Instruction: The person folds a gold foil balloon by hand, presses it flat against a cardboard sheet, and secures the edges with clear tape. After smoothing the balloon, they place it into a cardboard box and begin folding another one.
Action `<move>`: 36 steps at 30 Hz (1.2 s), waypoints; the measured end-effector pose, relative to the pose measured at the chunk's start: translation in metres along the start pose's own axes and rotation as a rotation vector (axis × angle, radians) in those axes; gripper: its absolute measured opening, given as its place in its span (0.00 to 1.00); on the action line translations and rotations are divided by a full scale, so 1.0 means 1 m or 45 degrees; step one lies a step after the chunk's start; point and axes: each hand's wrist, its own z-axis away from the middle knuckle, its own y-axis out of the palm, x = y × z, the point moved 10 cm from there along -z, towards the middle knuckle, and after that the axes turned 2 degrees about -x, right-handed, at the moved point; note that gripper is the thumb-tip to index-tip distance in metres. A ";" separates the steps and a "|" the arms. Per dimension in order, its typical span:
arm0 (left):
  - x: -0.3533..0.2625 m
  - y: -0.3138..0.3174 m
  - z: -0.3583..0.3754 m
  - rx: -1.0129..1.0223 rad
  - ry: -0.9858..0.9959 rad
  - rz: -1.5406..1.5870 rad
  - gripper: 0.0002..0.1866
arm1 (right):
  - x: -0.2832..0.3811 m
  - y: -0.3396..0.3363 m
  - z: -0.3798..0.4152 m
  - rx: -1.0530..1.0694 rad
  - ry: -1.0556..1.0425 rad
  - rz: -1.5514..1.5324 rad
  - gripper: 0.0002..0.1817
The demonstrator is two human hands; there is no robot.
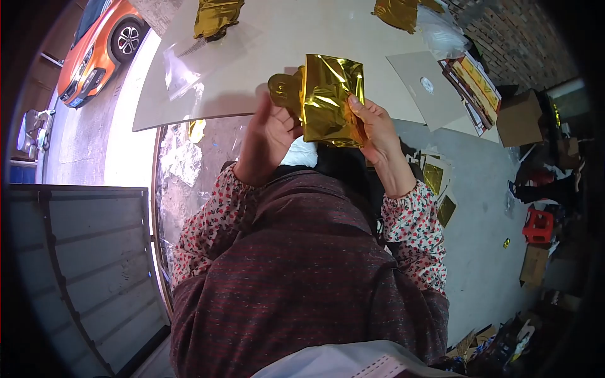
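Note:
A square, shiny piece of folded gold foil (332, 94) is held up in front of my body, over the near edge of the table. My right hand (379, 129) grips its right side, thumb across the front face and fingers behind. A rounded gold foil flap (285, 89) sticks out at the left of the square. Just below that flap, my left hand (268, 135) has its fingers bent in at the foil's left edge, palm turned partly up, and some fingertips are hidden. Flowered sleeves cover both forearms.
The pale table (252, 75) carries clear plastic bags (183, 72), gold foil pieces (216, 17) and a printed box (472, 88). A cardboard box (522, 118) stands at the right, with a red stool (539, 225) on the floor. At left are a metal door (88, 264) and an orange car (101, 50).

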 end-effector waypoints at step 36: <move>-0.041 0.054 0.002 0.566 0.259 -1.043 0.16 | -0.031 0.031 0.024 0.610 0.456 -0.353 0.14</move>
